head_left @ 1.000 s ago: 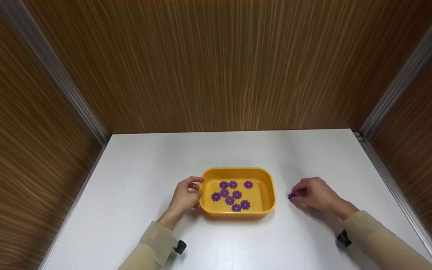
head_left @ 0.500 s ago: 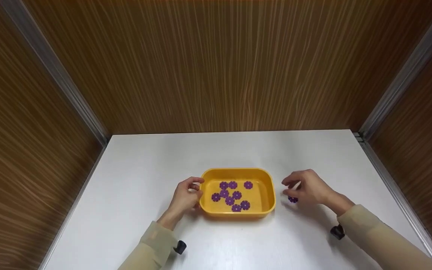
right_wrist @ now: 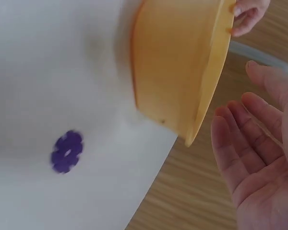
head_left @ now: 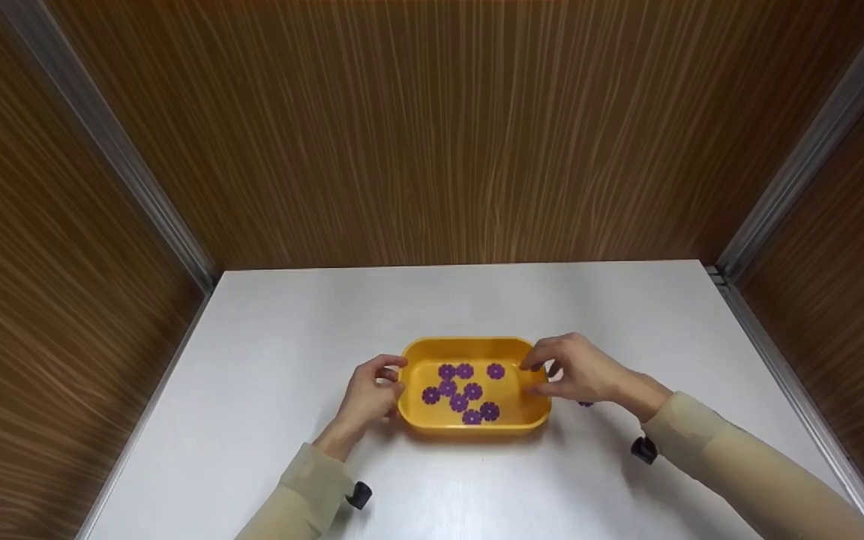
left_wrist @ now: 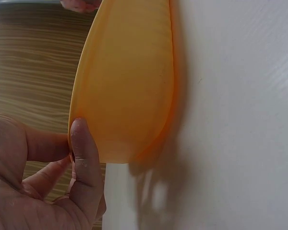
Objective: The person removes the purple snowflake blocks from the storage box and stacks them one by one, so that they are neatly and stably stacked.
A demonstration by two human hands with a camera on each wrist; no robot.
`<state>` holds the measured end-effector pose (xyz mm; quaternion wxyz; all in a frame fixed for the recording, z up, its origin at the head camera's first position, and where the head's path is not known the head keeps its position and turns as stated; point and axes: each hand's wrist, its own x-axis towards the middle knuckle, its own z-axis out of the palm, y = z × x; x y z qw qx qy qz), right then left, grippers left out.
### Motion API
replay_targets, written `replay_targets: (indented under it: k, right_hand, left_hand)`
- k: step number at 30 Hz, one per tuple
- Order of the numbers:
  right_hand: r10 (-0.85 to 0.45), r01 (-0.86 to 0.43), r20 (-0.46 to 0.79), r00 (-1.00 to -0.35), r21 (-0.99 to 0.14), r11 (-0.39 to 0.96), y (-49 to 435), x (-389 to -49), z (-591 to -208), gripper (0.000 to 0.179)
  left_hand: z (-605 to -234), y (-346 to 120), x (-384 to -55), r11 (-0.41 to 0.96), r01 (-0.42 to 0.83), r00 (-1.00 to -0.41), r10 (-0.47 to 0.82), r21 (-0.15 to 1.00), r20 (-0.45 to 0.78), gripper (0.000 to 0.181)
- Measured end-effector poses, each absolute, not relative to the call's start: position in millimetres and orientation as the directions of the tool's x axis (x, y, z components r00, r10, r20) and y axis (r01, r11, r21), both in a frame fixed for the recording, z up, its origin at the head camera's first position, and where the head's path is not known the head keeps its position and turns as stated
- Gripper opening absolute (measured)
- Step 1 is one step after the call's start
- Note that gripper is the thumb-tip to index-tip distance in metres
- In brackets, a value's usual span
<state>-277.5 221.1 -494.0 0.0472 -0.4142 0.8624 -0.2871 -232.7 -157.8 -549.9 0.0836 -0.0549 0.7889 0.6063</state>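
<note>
My left hand [head_left: 366, 394] pinches the left end of a yellow plastic tray [head_left: 469, 430], thumb and fingers on either side of its rim, as the left wrist view shows. Inside the tray lie several purple flower-shaped notched discs [head_left: 473, 391]. Over the tray's right end, my right hand [head_left: 586, 369] has its thumb and fingers apart with nothing between them. On the table just right of the tray lies another purple disc, partly hidden under the right hand in the head view; the same lone disc [right_wrist: 62, 160] shows whole in the right wrist view.
The white table [head_left: 289, 315] is enclosed by wood-grain panels [head_left: 432, 135] at the back and both sides, with metal strips [head_left: 128, 165] along the corners. A small black object [head_left: 359, 495] sits under the left cuff, and a similar black one [head_left: 643, 450] under the right.
My right hand has let go of the purple disc on the table and moved left, up to and over the tray's right end. The left hand and tray have stayed in place.
</note>
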Motion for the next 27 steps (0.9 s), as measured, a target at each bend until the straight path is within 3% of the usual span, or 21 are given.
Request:
replay_targets:
  k: [16, 27]
  right_hand:
    - [-0.846, -0.731, -0.057, -0.530, -0.474, 0.490, 174, -292, -512, 0.032]
    - [-0.834, -0.750, -0.195, -0.517, -0.367, 0.551, 158, -295, -531, 0.037]
  left_hand:
    - [-550, -156, -233, 0.283, -0.210, -0.975, 0.013, 0.936, -0.223, 0.043]
    - [-549, -155, -232, 0.282, -0.188, -0.979, 0.027, 0.941, -0.204, 0.044]
